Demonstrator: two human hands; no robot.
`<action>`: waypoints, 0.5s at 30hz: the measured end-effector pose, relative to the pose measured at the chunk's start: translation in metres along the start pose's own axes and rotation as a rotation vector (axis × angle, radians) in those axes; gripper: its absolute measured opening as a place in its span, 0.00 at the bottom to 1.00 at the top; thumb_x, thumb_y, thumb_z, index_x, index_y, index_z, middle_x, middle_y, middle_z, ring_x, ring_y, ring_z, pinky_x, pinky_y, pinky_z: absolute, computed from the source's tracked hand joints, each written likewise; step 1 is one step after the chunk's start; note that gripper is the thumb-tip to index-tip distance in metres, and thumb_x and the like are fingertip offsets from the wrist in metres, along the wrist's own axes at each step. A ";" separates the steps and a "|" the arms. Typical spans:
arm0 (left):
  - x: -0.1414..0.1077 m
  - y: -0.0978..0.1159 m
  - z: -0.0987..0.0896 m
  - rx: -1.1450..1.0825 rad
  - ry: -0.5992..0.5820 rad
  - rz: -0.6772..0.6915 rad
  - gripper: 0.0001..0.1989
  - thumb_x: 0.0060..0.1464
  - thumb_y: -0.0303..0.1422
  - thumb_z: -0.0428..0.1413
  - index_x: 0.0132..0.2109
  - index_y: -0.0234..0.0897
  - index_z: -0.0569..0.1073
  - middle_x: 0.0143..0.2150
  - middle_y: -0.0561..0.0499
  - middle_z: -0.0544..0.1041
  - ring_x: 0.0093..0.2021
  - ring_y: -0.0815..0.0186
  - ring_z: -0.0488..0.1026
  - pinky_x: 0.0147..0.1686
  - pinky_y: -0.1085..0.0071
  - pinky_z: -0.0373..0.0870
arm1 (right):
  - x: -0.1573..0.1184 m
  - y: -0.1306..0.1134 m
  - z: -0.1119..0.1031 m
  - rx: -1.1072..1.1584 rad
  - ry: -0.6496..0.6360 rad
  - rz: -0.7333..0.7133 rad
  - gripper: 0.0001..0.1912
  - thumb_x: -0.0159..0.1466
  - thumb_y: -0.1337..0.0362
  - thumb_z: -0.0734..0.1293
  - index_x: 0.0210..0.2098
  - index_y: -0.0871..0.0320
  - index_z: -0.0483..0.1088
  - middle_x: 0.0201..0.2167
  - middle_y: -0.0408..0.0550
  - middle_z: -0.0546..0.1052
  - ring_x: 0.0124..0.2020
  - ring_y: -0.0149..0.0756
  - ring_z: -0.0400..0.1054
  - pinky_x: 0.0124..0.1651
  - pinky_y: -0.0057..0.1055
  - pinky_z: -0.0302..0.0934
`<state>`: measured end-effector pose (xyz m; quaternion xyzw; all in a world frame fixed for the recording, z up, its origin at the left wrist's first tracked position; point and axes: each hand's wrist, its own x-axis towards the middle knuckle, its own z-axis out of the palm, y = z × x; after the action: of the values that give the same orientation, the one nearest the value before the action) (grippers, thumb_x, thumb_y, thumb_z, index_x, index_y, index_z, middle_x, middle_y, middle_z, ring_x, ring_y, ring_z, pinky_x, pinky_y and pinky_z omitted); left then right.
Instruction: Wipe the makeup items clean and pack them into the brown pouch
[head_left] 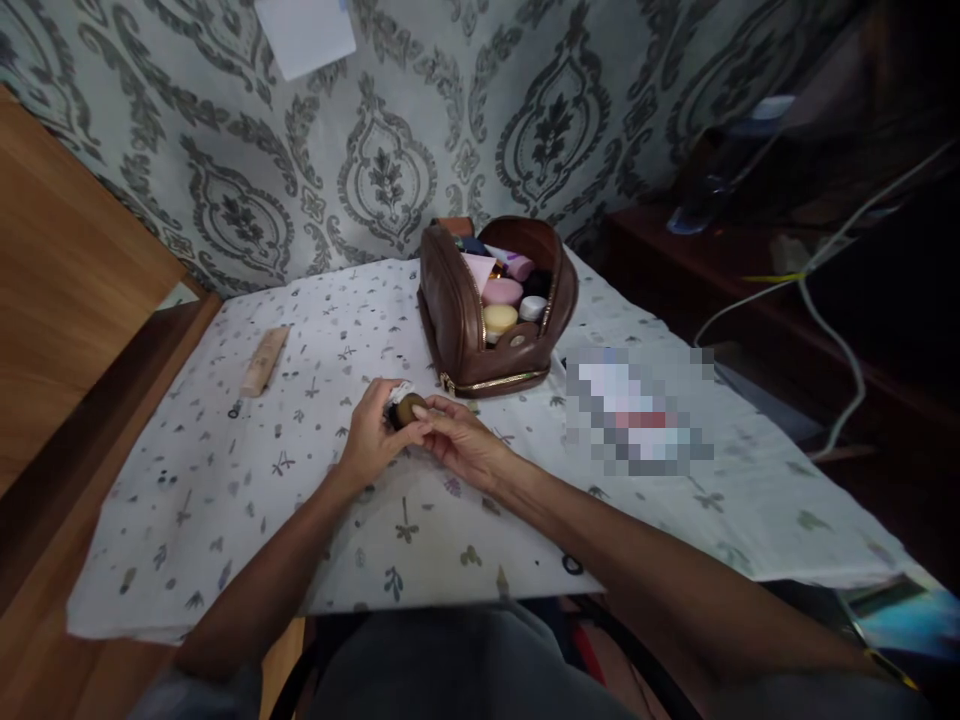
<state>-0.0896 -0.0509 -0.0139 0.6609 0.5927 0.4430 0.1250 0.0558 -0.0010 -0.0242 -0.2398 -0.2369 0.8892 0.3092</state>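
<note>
Near the middle of the table, both hands are closed around a small round olive-brown container (409, 410) with a whitish, clear-looking part at its far side. My left hand (373, 430) wraps it from the left, thumb across the near side. From the right, my right hand (465, 443) pinches it with thumb and fingers. Just beyond stands an unzipped brown cosmetic bag (454, 325). Inside it show a yellow-lidded jar (500, 318), a pink round item (502, 291), a silver-white lid (532, 307) and several other items.
A beige tube (265, 362) lies on the patterned tablecloth (315, 330) to the left. On the right is a pixelated, blurred-out item (634, 410). A wooden panel (75, 250) borders the left side, and a white cable (832, 340) hangs at the right.
</note>
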 end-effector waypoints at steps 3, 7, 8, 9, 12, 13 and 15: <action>0.000 0.001 0.000 0.097 0.075 0.035 0.19 0.55 0.48 0.61 0.44 0.38 0.70 0.37 0.51 0.73 0.38 0.63 0.71 0.39 0.68 0.68 | 0.001 0.001 -0.001 0.006 0.009 0.000 0.25 0.40 0.62 0.84 0.28 0.59 0.69 0.26 0.37 0.75 0.28 0.22 0.69 0.34 0.20 0.66; -0.002 0.003 -0.001 0.197 0.158 0.103 0.15 0.60 0.47 0.58 0.39 0.39 0.70 0.35 0.51 0.72 0.37 0.64 0.70 0.38 0.68 0.68 | 0.002 0.002 -0.002 0.014 0.002 -0.016 0.24 0.40 0.63 0.84 0.28 0.59 0.69 0.28 0.38 0.76 0.30 0.23 0.69 0.35 0.20 0.66; -0.003 0.004 -0.002 0.207 0.173 0.124 0.14 0.61 0.46 0.57 0.38 0.39 0.70 0.35 0.51 0.72 0.37 0.64 0.70 0.38 0.68 0.68 | 0.003 0.002 -0.002 0.018 -0.006 -0.023 0.23 0.40 0.64 0.84 0.29 0.59 0.70 0.28 0.38 0.76 0.31 0.23 0.70 0.36 0.20 0.66; -0.003 0.004 -0.002 0.209 0.183 0.144 0.14 0.62 0.45 0.56 0.37 0.39 0.70 0.34 0.52 0.71 0.36 0.64 0.70 0.37 0.68 0.68 | 0.003 0.002 -0.003 0.021 -0.011 -0.030 0.23 0.40 0.64 0.84 0.29 0.58 0.70 0.29 0.38 0.76 0.32 0.24 0.70 0.36 0.20 0.67; -0.004 0.008 -0.003 0.182 0.187 0.158 0.13 0.64 0.44 0.54 0.37 0.39 0.71 0.33 0.52 0.70 0.35 0.65 0.70 0.36 0.69 0.67 | 0.001 0.001 -0.004 0.008 -0.026 -0.014 0.23 0.42 0.64 0.84 0.32 0.57 0.72 0.30 0.38 0.77 0.32 0.24 0.71 0.38 0.21 0.68; -0.005 0.010 -0.004 0.168 0.180 0.142 0.13 0.64 0.43 0.53 0.37 0.39 0.71 0.33 0.51 0.70 0.36 0.65 0.70 0.37 0.69 0.68 | 0.000 0.001 -0.003 -0.010 -0.035 0.004 0.23 0.43 0.63 0.84 0.33 0.57 0.73 0.31 0.38 0.77 0.32 0.25 0.71 0.38 0.23 0.69; -0.004 0.013 -0.004 0.125 0.154 0.104 0.14 0.66 0.42 0.50 0.39 0.38 0.73 0.36 0.49 0.72 0.38 0.64 0.71 0.39 0.67 0.69 | -0.003 -0.001 -0.002 -0.054 -0.058 0.036 0.24 0.44 0.60 0.83 0.37 0.57 0.74 0.33 0.40 0.78 0.32 0.27 0.72 0.38 0.26 0.71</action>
<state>-0.0838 -0.0598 -0.0046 0.6612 0.5920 0.4606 0.0146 0.0591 -0.0019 -0.0247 -0.2262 -0.2653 0.8946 0.2795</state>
